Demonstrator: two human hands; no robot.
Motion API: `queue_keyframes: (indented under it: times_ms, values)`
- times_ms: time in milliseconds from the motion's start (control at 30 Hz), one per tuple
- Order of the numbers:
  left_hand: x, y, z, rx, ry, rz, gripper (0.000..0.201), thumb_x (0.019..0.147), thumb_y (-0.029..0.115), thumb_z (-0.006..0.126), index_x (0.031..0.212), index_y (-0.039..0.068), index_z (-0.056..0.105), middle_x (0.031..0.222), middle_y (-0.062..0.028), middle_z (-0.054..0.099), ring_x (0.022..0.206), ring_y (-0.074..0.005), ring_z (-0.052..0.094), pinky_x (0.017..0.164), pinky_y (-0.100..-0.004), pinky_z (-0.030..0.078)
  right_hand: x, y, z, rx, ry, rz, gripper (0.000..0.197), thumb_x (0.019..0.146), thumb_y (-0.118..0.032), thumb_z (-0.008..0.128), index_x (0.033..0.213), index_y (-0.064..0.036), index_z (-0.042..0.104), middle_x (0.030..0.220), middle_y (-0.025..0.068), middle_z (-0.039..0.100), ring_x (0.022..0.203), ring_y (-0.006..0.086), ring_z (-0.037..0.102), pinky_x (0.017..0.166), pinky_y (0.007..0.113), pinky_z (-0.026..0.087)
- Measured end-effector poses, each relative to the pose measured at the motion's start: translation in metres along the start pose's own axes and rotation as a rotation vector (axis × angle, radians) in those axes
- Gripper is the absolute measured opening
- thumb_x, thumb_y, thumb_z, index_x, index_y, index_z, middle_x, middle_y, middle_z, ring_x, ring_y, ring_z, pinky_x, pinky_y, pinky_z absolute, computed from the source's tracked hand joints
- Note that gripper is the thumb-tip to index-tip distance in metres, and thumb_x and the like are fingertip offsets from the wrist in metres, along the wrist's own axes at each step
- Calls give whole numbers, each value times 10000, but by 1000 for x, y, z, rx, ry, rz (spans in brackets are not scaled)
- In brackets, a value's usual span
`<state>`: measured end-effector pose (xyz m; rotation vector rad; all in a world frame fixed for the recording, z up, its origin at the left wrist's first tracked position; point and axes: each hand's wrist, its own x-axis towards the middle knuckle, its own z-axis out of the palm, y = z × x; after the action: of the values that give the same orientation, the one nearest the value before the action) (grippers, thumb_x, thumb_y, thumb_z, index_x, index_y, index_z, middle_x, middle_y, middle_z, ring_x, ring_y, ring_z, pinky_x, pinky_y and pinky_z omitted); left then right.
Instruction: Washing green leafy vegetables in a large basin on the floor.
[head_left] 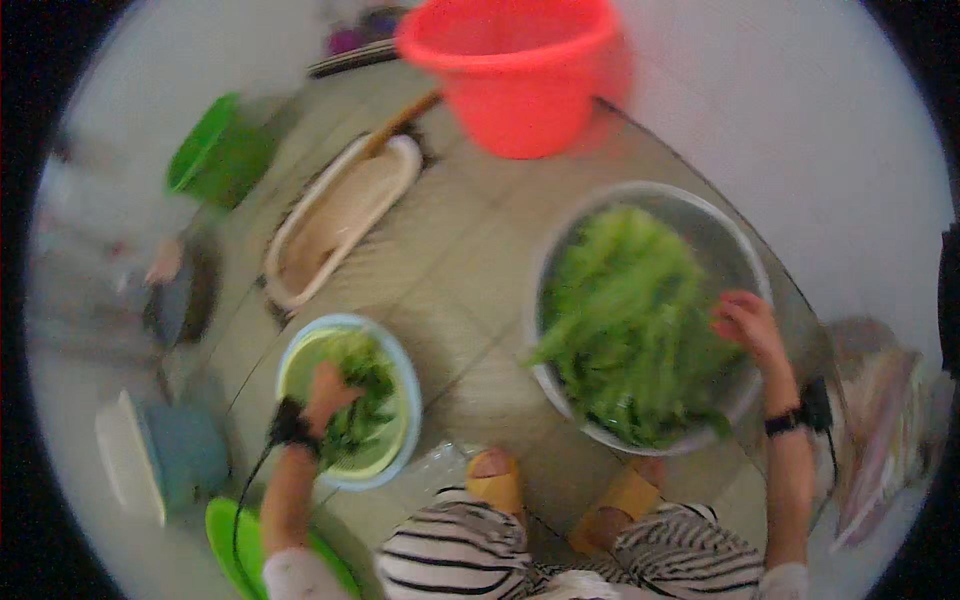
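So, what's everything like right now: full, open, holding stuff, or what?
Metal bowl: upright, heaped with greens
Yellow basket: inside the blue tub, partly filled with leaves
Red bucket: upright, open on top
Slippers: being worn
Left hand: down at the leaves, grip unclear
Right hand: at the bowl's right side, fingers bent, grip blurred
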<state>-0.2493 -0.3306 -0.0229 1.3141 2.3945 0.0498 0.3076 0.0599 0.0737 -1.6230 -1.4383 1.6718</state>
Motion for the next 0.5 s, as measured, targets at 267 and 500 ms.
queue_keyframes:
  times_ms: [267,500]
  values:
    - [63,164,-151,748,-257,199,435,633,338,649,937,37,570,847,-161,593,807,-290,571,685,-373,457,-8,12,-44,-80,90,57,302,757,-82,510,1042,8,466,796,112,572,616,192,602,515,294,495]
    - [123,448,-34,-395,-204,781,256,739,152,596,935,-2,538,778,-105,593,661,-133,580,551,-273,461,-3,68,-39,-755,138,56,302,780,-222,497,762,74,557,631,211,567,619,321,596,580,403,491]
